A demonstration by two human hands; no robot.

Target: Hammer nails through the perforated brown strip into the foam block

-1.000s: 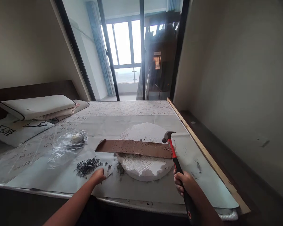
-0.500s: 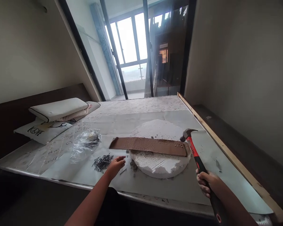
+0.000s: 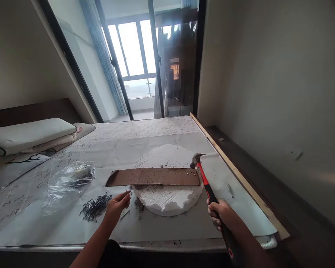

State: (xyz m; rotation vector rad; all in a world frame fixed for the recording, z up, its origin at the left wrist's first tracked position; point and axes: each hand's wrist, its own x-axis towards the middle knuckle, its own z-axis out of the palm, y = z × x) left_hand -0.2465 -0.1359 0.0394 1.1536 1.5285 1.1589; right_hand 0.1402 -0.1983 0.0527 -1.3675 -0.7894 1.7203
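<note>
My right hand (image 3: 221, 214) is closed round the red and black handle of a claw hammer (image 3: 205, 181), whose head hovers by the right end of a brown board (image 3: 153, 176) full of small holes. The board lies across a round white foam disc (image 3: 167, 195). My left hand (image 3: 117, 204) is raised just left of the disc, fingers loosely together and pinching a nail. A pile of dark nails (image 3: 94, 206) lies to its left. One loose nail (image 3: 124, 214) lies under that hand.
A crumpled clear plastic bag (image 3: 69, 178) sits left of the board. Everything rests on a paper-covered bed (image 3: 162, 227). Pillows (image 3: 28, 134) lie at the far left. A wooden strip (image 3: 234, 171) runs along the bed's right edge beside a wall.
The view swung right, then back left. My left hand lifted from beside the nail pile toward the board's left end. The hammer kept its place by the board's right end.
</note>
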